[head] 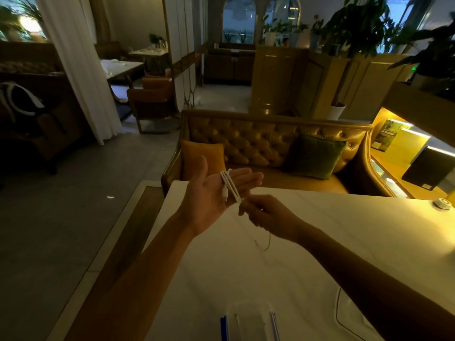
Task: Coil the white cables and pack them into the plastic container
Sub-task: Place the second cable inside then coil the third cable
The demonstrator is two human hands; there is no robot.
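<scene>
We see the left hand (pixel 214 193) raised above the white surface (pixel 357 232), palm up and fingers straight, with loops of the white cable (pixel 227 184) wound across the fingers. The right hand (pixel 269 219) sits just beside it, fingertips pinching the cable's free strand, which trails down toward the surface. The clear plastic container (pixel 248 323) lies at the near edge, well apart from both hands. Beyond the surface stands a tufted sofa (pixel 258 141).

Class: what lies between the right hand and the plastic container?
Head view: only bare table and the loose tail of the white cable, dangling from the right hand, short of the plastic container.
</scene>
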